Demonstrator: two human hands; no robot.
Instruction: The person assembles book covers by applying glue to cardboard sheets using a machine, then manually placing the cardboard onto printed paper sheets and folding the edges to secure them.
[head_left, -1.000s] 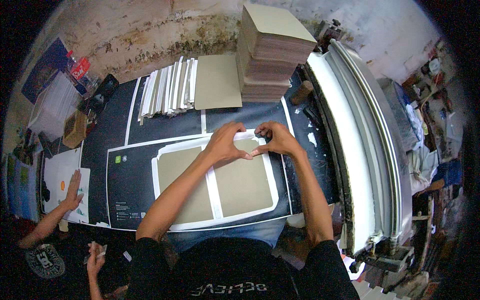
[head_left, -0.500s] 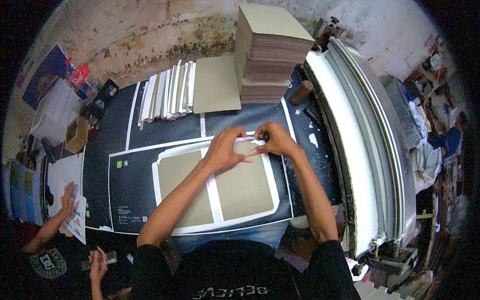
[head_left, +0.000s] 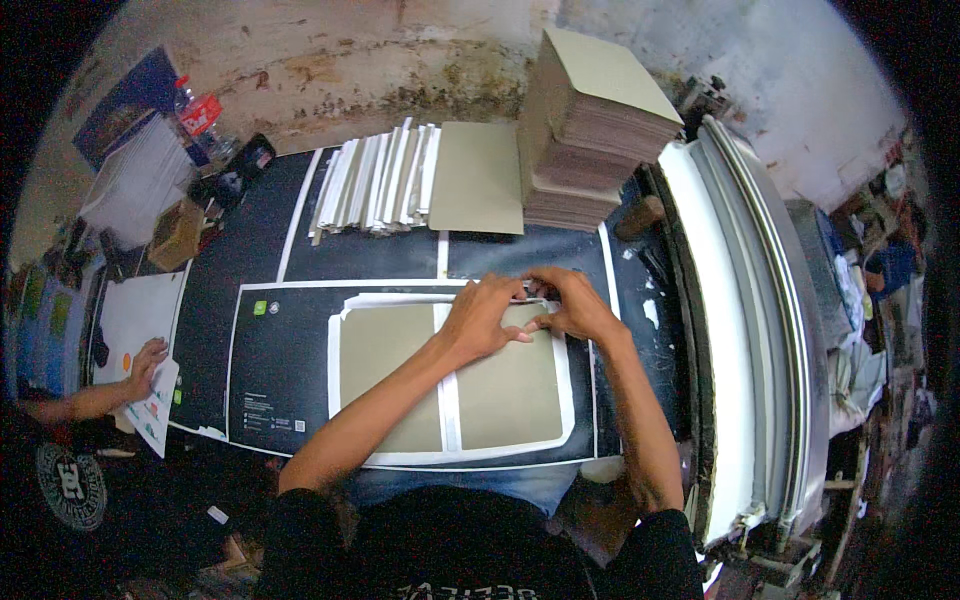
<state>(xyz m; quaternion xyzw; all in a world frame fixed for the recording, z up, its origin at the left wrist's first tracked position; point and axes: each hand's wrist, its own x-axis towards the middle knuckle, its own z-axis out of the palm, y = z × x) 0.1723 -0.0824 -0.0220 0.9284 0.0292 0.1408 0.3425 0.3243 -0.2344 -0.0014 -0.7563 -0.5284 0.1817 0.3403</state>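
Note:
A hardback book cover (head_left: 508,400) lies spread in front of me: two grey-brown boards with a pale strip between them, on a sheet whose white margin is folded over the edges. My left hand (head_left: 484,318) and my right hand (head_left: 574,308) meet at the far edge of the right-hand board. Both have bent fingers at the folded white margin, gripping the cover's edge there. The thumbs point toward each other over the board, their tips almost touching. My fingers hide part of the margin.
Behind the cover stand a bundle of narrow strips (head_left: 375,182), a single grey board (head_left: 478,180) and a tall stack of boards (head_left: 590,150). A long roller machine (head_left: 745,330) runs along the right. At left, a co-worker's hand (head_left: 146,370) touches a printed sheet; a plastic bottle (head_left: 200,115) stands behind.
The whole scene has shifted right and down in the view. My hands stay at the same far edge, thumb tips closer together. The co-worker's lower hand, holding something, no longer shows.

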